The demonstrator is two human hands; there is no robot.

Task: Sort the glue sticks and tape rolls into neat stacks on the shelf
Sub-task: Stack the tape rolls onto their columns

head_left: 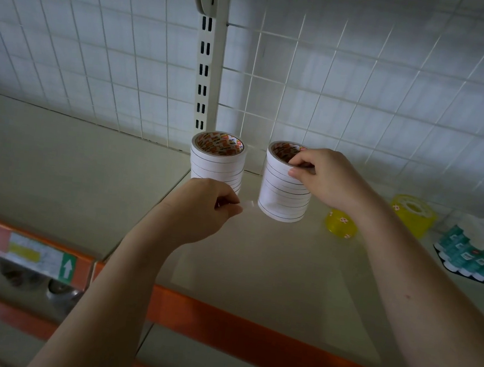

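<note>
Two stacks of white tape rolls stand upright on the shelf (269, 279), close to the wire grid back panel (362, 106). The left stack (217, 163) sits just in front of the slotted upright post (204, 68). The right stack (283, 192) stands beside it, apart by a narrow gap, and leans slightly out of true.

The right hand (325, 178) grips the top of the right stack: thumb and fingertips (296, 161) are closed over the rim of the uppermost roll, some inside the core and some on the outer wall.

The left hand (205, 209) is held low in front of the left stack, its fingers curled shut and pinching a small translucent tab (247, 204) that points toward the base of the right stack. Whether the tab is joined to that stack cannot be told.

Two yellow tape rolls are on the shelf to the right: one (341, 223) partly hidden behind the right forearm, the other (413, 215) further back and larger in view.

At the far right edge, a row of teal-and-white glue sticks (475, 255) lies side by side.

The shelf's front edge carries an orange strip (250, 324).
</note>
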